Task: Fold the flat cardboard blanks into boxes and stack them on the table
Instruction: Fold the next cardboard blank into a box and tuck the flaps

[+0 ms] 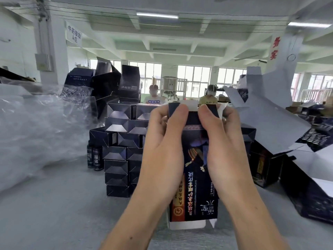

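A dark printed cardboard box (196, 186) stands upright in front of me, held from both sides. My left hand (163, 150) grips its left side and my right hand (225, 152) grips its right side. Both thumbs press the dark top flaps down at the upper end, where white flap edges stick out. The lower end is open, with white flaps showing. Behind my hands a stack of folded dark boxes (119, 156) rises in several rows on the grey table (63, 204).
Crumpled clear plastic wrap (36, 134) fills the left side. Two dark bottles (94, 158) stand left of the stack. Unfolded blanks with white backs (270, 116) and open dark boxes (310, 195) lie at the right. Two people sit far behind.
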